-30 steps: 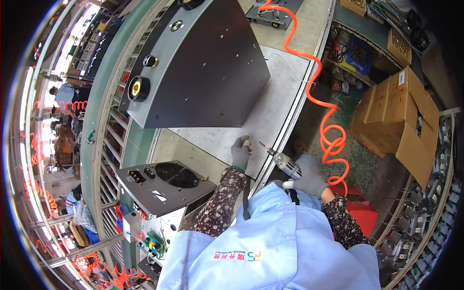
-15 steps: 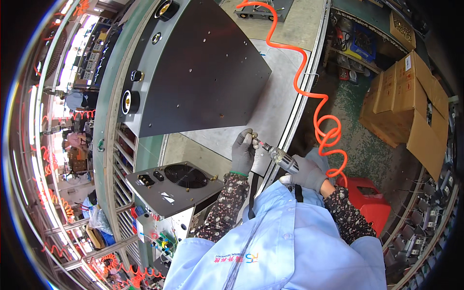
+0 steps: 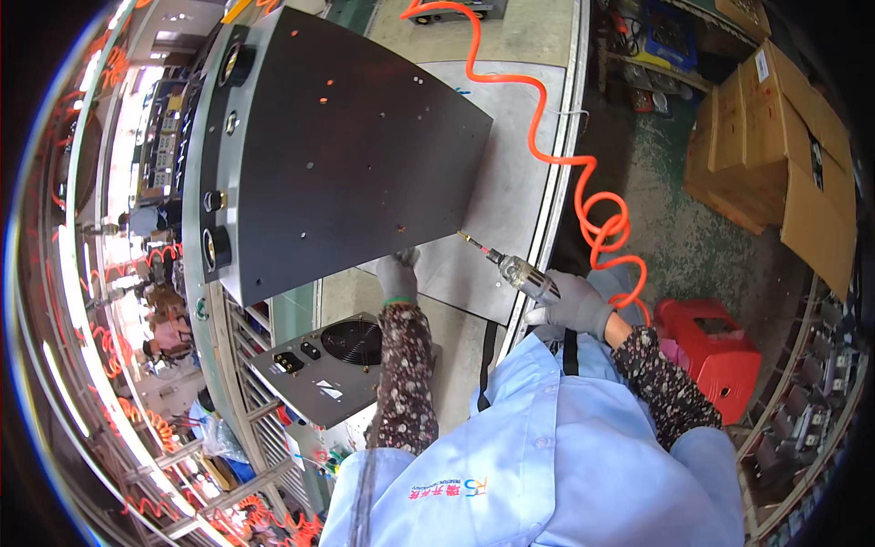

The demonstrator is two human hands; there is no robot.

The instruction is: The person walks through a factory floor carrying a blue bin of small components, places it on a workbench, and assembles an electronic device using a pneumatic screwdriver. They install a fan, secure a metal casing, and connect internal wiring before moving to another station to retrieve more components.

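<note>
My right hand, in a grey glove, is closed round a pneumatic screwdriver. The driver points up and left, and its bit ends by the near right corner of a large dark grey metal cabinet; a brassy tip shows there, but whether it touches the panel I cannot tell. At the cabinet's near edge is my gloved left hand, fingers curled in against the panel. Whatever those fingers hold, if anything, is hidden. Small holes dot the panel, and round black fittings line its left side.
An orange coiled air hose hangs along the bench's right edge. A grey fan panel lies left of my left forearm. Cardboard boxes and a red plastic case stand on the floor at right.
My left hand has moved left from the screwdriver's bit to the cabinet's near edge. The driver's tip now points at the cabinet corner. The whole view has shifted slightly.
</note>
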